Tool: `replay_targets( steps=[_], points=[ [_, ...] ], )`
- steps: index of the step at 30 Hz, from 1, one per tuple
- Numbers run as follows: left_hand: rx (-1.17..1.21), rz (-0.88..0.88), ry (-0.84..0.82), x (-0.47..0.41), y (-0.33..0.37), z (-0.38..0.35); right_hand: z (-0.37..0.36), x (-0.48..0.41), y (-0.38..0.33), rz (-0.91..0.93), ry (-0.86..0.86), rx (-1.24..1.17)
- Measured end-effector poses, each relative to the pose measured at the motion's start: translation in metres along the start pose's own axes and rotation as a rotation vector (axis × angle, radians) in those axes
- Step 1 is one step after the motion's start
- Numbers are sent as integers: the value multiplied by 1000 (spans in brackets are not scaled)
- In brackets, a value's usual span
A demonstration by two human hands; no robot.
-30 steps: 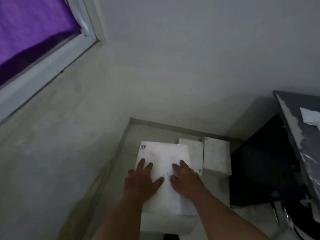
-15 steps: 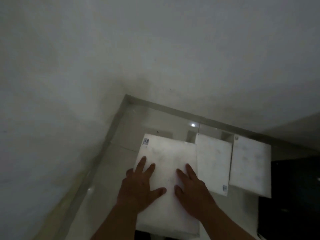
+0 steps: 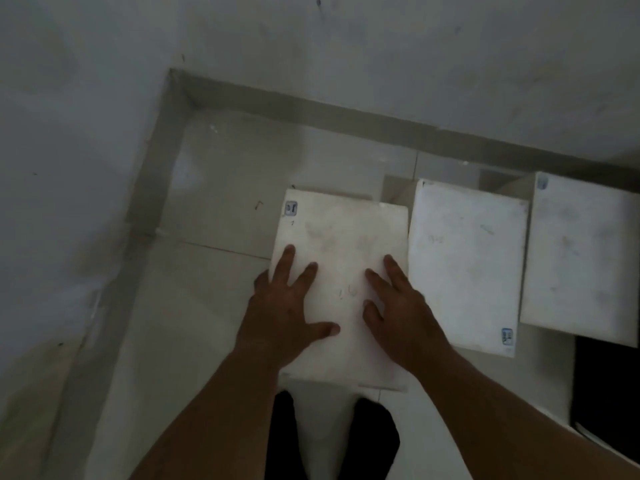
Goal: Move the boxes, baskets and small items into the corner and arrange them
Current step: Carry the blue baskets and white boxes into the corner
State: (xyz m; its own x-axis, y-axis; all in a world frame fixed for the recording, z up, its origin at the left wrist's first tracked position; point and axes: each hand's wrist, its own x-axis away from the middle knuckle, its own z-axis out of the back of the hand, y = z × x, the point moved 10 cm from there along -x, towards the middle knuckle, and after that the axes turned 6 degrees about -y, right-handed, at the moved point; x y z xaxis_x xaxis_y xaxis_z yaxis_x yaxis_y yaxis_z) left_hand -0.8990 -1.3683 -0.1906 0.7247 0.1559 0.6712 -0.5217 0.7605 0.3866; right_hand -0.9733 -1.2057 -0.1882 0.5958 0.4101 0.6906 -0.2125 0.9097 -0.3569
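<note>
Three white boxes stand in a row on the tiled floor near a wall corner. The left box [image 3: 343, 237] has a small blue label at its far left corner. My left hand [image 3: 284, 306] and my right hand [image 3: 401, 306] lie flat on its lid, fingers spread, gripping nothing. The middle box [image 3: 467, 258] touches it on the right and carries a blue label at its near right corner. The right box [image 3: 581, 258] stands beside that one, close to the back wall.
The grey skirting [image 3: 162, 174] of two walls meets in the corner at the upper left, with bare floor tiles [image 3: 235, 188] between it and the left box. A black object [image 3: 606, 386] sits at the right edge. My dark trouser legs show below.
The view has tilted down and moved closer, so the window and the dark furniture have left the frame. Both hands stay flat on the left box, which now lines up nearer the others.
</note>
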Motion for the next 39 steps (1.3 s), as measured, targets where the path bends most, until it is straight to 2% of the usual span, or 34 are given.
replay_targets(
  steps=[9, 14, 18, 23, 27, 31, 39],
  points=[
    [-39, -18, 6, -47, -3, -20, -14, -26, 14, -96, 88, 129],
    [-93, 26, -169, -51, -11, -39, -25, -30, 15, -130, -2, 266],
    [-113, 69, -312, -53, -10, -47, -35, -31, 21, -143, -157, 427],
    [-275, 76, -356, -39, 9, -31, -22, -24, 22, -166, -280, 418],
    [-328, -39, -182, 1, 59, 20, 29, 13, -20, -46, -171, 421],
    [-302, -173, 9, 60, 121, 106, 122, 78, -89, 94, 113, 317],
    [-287, -450, 279, 245, 246, 315, 303, 274, -199, 124, 477, 166]
  ],
)
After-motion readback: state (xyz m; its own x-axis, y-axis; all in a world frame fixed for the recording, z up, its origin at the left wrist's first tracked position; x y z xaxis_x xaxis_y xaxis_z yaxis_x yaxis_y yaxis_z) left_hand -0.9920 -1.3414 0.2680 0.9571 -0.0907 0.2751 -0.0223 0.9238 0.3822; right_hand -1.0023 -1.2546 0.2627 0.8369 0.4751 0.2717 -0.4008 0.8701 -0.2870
